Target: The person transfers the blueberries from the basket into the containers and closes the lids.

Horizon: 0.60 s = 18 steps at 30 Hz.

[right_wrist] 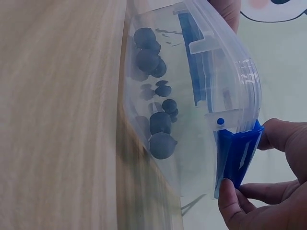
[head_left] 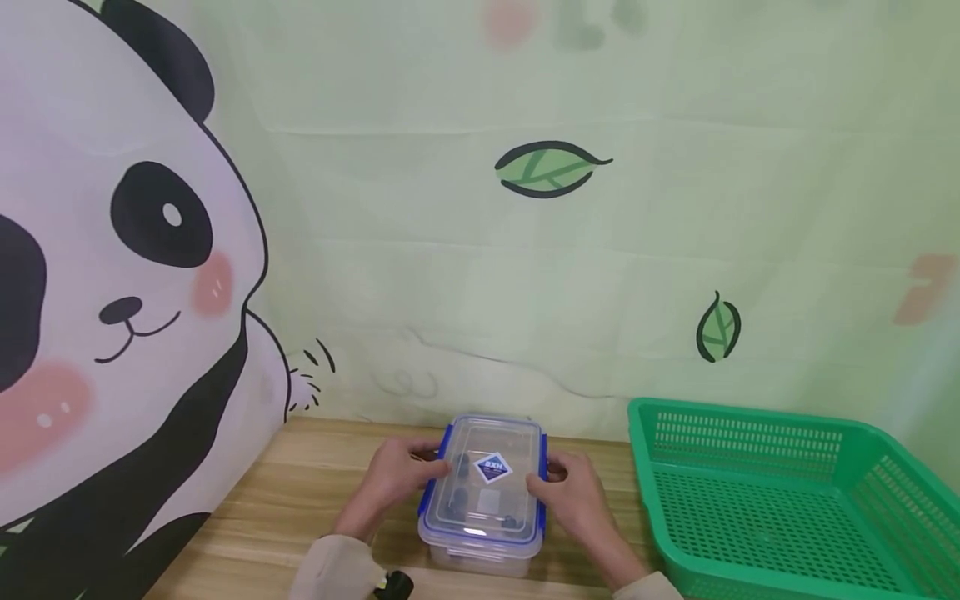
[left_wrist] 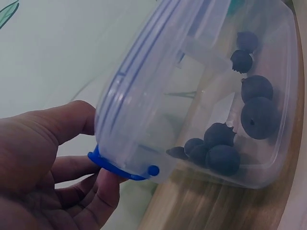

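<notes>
A clear plastic food container (head_left: 480,521) with a blue-edged lid stands on the wooden table, a blue diamond label (head_left: 492,467) on top. Several dark round fruits (left_wrist: 259,117), which look like blueberries, lie inside. At its left side my left hand (head_left: 393,472) pinches the edge, thumb on the lid rim and fingers at the blue latch (left_wrist: 120,167). Opposite, my right hand (head_left: 576,496) pinches the right blue latch (right_wrist: 240,155) between thumb and fingers. That latch slants outward from the container wall in the right wrist view.
A green plastic basket (head_left: 765,571) with perforated walls stands to the right of my right hand. Behind the wooden table (head_left: 300,500) hangs a pale green cloth (head_left: 420,200) printed with a panda and leaves.
</notes>
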Available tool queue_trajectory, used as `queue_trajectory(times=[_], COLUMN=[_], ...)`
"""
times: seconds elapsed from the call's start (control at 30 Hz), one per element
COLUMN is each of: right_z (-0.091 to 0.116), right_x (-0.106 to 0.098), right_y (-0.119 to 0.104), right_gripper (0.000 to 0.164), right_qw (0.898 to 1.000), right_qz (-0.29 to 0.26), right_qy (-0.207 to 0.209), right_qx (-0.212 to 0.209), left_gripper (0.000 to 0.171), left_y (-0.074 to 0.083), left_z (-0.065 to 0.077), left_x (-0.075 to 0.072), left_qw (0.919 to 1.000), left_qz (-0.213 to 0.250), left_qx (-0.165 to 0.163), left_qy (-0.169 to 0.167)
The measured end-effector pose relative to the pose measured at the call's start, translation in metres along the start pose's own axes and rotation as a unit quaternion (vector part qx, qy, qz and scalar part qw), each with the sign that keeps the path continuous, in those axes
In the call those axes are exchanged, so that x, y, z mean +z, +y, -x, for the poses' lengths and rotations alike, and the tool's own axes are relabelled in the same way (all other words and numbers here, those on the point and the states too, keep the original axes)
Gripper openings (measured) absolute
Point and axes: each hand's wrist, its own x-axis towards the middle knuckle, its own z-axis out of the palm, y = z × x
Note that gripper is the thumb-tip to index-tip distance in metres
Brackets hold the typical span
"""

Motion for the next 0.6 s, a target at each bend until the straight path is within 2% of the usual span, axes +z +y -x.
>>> queue_trajectory(times=[0.6], right_z=[0.0001], right_x=[0.0005], right_y=[-0.0003], right_gripper=[0.043], right_qw=[1.000], right_qz=[0.008], right_qy=[-0.005], right_qx=[-0.010], left_gripper=[0.039], left_y=[0.0044], left_z=[0.0006], left_x=[-0.0012], left_qw=[0.9995], left_qz=[-0.016], left_qx=[-0.026], left_qy=[-0.013])
